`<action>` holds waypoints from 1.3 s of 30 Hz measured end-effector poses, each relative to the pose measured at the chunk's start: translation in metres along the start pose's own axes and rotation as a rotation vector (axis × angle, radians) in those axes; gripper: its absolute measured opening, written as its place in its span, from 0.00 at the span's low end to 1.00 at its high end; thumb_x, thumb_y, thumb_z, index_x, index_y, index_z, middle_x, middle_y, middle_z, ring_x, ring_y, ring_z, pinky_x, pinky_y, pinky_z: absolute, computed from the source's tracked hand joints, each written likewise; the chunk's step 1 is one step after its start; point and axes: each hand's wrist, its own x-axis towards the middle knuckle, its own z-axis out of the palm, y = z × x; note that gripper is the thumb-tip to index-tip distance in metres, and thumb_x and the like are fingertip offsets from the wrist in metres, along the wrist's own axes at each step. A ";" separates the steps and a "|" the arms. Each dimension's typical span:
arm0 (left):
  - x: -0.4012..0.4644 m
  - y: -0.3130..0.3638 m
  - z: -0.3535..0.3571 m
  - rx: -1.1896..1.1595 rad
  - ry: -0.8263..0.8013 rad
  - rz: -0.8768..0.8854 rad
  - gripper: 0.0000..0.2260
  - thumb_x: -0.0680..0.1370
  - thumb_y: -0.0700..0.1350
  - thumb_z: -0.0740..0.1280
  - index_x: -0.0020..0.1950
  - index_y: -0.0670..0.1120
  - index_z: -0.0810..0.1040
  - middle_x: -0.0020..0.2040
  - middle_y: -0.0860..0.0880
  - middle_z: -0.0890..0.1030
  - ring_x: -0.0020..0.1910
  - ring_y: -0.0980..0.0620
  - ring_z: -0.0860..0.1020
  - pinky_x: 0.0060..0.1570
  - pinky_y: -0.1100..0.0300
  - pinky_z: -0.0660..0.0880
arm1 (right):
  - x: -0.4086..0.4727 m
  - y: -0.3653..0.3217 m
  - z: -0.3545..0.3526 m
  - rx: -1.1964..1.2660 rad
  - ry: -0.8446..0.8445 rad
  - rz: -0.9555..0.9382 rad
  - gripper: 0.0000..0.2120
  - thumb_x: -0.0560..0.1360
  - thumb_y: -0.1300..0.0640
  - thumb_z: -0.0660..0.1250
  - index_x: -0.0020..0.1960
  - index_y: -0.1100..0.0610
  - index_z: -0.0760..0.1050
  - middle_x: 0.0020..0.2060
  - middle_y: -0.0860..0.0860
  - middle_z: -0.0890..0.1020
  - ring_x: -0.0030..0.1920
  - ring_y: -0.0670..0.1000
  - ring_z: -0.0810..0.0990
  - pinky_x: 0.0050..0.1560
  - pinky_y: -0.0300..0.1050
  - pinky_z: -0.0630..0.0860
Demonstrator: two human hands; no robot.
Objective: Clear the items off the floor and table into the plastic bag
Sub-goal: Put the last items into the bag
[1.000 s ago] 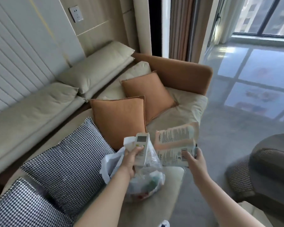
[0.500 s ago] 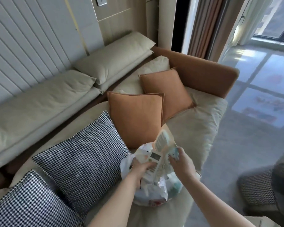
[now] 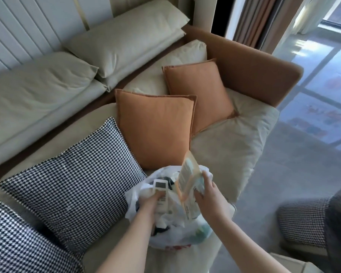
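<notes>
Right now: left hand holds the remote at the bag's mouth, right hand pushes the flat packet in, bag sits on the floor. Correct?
Not quite. The head view shows the plastic bag resting on the sofa seat, not the floor. The rest holds: the left hand grips the remote at the bag's mouth, and the right hand is feeding the flat packet in.

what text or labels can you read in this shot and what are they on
No text can be read.
Flat tan and white printed packet, held by the right hand: rows of print, too blurred to read.
White remote control with a grey screen, gripped by the left hand: screen and buttons show no legible marks.
Translucent white plastic bag: red printing near its bottom edge, too blurred to read.
</notes>
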 end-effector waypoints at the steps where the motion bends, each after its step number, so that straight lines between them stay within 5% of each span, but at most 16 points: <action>1: -0.002 0.003 -0.002 0.062 0.032 0.019 0.38 0.66 0.61 0.74 0.67 0.41 0.68 0.60 0.44 0.76 0.56 0.43 0.76 0.56 0.55 0.73 | 0.002 -0.001 0.004 0.020 0.000 -0.013 0.29 0.79 0.55 0.56 0.75 0.43 0.47 0.65 0.47 0.71 0.41 0.50 0.74 0.31 0.41 0.70; 2: -0.007 0.007 -0.003 0.113 0.025 0.048 0.29 0.71 0.57 0.71 0.64 0.42 0.67 0.61 0.44 0.74 0.57 0.43 0.74 0.53 0.56 0.71 | 0.004 -0.003 0.008 0.041 0.000 -0.025 0.30 0.79 0.56 0.56 0.75 0.42 0.46 0.66 0.47 0.70 0.42 0.51 0.75 0.36 0.44 0.73; 5: -0.004 0.009 -0.003 0.168 -0.016 0.093 0.26 0.78 0.53 0.64 0.71 0.42 0.63 0.66 0.41 0.72 0.55 0.46 0.72 0.51 0.57 0.67 | 0.008 -0.009 0.023 0.116 -0.003 -0.047 0.31 0.79 0.55 0.56 0.75 0.41 0.44 0.67 0.46 0.68 0.44 0.50 0.75 0.40 0.44 0.72; 8: -0.006 0.012 -0.009 0.168 -0.008 0.080 0.27 0.80 0.51 0.62 0.73 0.38 0.59 0.67 0.40 0.70 0.56 0.45 0.72 0.60 0.53 0.67 | 0.010 -0.014 0.038 0.167 -0.055 -0.040 0.32 0.80 0.56 0.56 0.77 0.43 0.41 0.64 0.49 0.70 0.48 0.48 0.72 0.46 0.41 0.72; 15: 0.005 -0.011 -0.039 0.047 0.065 0.008 0.28 0.73 0.57 0.70 0.67 0.45 0.70 0.47 0.47 0.78 0.45 0.46 0.77 0.48 0.49 0.78 | 0.016 -0.012 0.062 0.132 -0.198 -0.048 0.33 0.81 0.56 0.53 0.76 0.46 0.35 0.66 0.53 0.67 0.50 0.47 0.70 0.52 0.41 0.73; 19: 0.002 -0.017 -0.042 0.137 0.063 0.108 0.23 0.75 0.56 0.68 0.66 0.47 0.71 0.43 0.52 0.76 0.43 0.51 0.77 0.33 0.61 0.71 | 0.020 -0.010 0.069 -0.115 -0.249 0.042 0.32 0.80 0.60 0.50 0.77 0.53 0.35 0.71 0.55 0.63 0.59 0.53 0.73 0.51 0.43 0.73; 22: -0.002 -0.017 -0.041 0.235 0.070 0.135 0.23 0.76 0.58 0.66 0.64 0.44 0.73 0.42 0.54 0.76 0.43 0.52 0.77 0.33 0.63 0.70 | 0.024 -0.005 0.069 -0.481 -0.148 -0.048 0.34 0.79 0.61 0.53 0.76 0.63 0.36 0.71 0.56 0.61 0.63 0.54 0.70 0.58 0.45 0.73; 25: -0.002 -0.021 -0.041 0.312 0.049 0.160 0.26 0.75 0.61 0.64 0.65 0.44 0.73 0.49 0.50 0.80 0.47 0.51 0.79 0.39 0.62 0.73 | 0.026 -0.003 0.076 -0.621 -0.138 -0.113 0.41 0.76 0.65 0.59 0.76 0.61 0.32 0.70 0.57 0.63 0.55 0.52 0.76 0.49 0.43 0.75; 27: -0.004 -0.024 -0.040 0.358 0.004 0.142 0.26 0.76 0.61 0.64 0.66 0.44 0.71 0.55 0.48 0.80 0.50 0.50 0.78 0.42 0.62 0.71 | 0.028 -0.001 0.082 -0.732 -0.173 -0.108 0.40 0.76 0.64 0.58 0.76 0.63 0.33 0.64 0.56 0.69 0.40 0.48 0.74 0.33 0.39 0.71; 29: -0.005 -0.024 -0.038 0.392 -0.027 0.145 0.23 0.75 0.58 0.66 0.64 0.45 0.69 0.54 0.50 0.78 0.47 0.53 0.75 0.39 0.64 0.70 | 0.036 0.003 0.083 -0.820 -0.218 -0.057 0.37 0.78 0.60 0.58 0.76 0.65 0.37 0.62 0.56 0.71 0.40 0.47 0.74 0.30 0.38 0.68; 31: -0.006 -0.023 -0.034 0.470 -0.016 0.194 0.19 0.75 0.55 0.69 0.58 0.46 0.70 0.48 0.53 0.76 0.43 0.56 0.74 0.31 0.68 0.67 | 0.043 0.003 0.080 -0.950 -0.281 -0.052 0.32 0.78 0.58 0.59 0.76 0.66 0.46 0.61 0.56 0.72 0.51 0.49 0.77 0.40 0.38 0.72; 34: -0.002 -0.023 -0.024 0.490 -0.017 0.245 0.18 0.75 0.53 0.69 0.62 0.47 0.75 0.47 0.54 0.79 0.39 0.59 0.76 0.27 0.72 0.66 | 0.050 -0.004 0.075 -1.165 -0.255 -0.230 0.17 0.77 0.64 0.60 0.65 0.63 0.69 0.50 0.53 0.75 0.48 0.49 0.77 0.41 0.39 0.72; 37: -0.004 -0.020 -0.018 0.412 0.004 0.222 0.21 0.78 0.51 0.66 0.66 0.43 0.71 0.48 0.51 0.77 0.40 0.56 0.75 0.27 0.70 0.66 | 0.056 -0.002 0.084 -1.071 -0.216 -0.398 0.23 0.77 0.63 0.60 0.70 0.65 0.60 0.63 0.62 0.70 0.61 0.61 0.73 0.55 0.53 0.76; 39: -0.005 -0.020 -0.017 0.432 0.040 0.233 0.24 0.78 0.52 0.65 0.69 0.41 0.67 0.52 0.48 0.77 0.41 0.57 0.74 0.24 0.71 0.64 | 0.053 0.004 0.094 -0.968 -0.355 -0.419 0.31 0.78 0.60 0.61 0.76 0.61 0.50 0.73 0.62 0.56 0.74 0.64 0.55 0.71 0.60 0.61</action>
